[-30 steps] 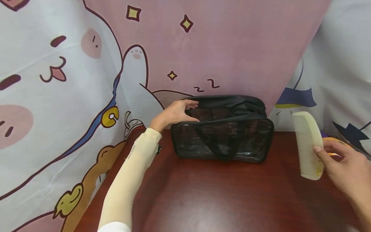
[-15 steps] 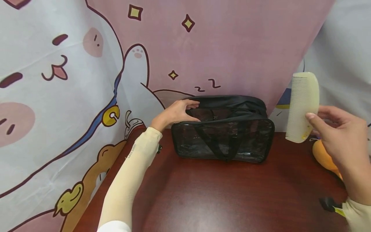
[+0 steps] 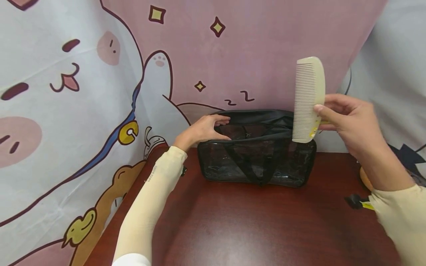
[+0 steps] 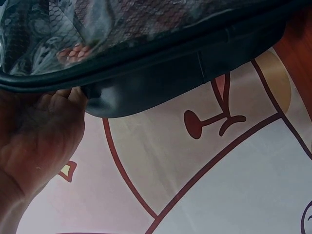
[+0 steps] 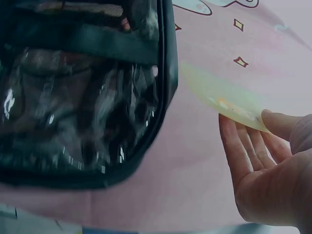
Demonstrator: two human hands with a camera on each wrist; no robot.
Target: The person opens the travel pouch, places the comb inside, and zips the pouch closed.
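Right of centre, the right hand [image 3: 356, 122] pinches the comb [image 3: 312, 98], which may snag the bag [image 3: 252, 159] if spread left hand [image 3: 204, 129] slips.

Indoor nook: cartoon backdrop [image 3: 266, 48], table [image 3: 239, 218]

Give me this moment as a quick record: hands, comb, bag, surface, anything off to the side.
left hand: on the bag, left end of its opening
right hand: holds the comb
comb: pale, raised upright, teeth facing left in the head view
bag: black with clear panels, top open, on the table
table: reddish-brown
side: orange item at right, partly hidden
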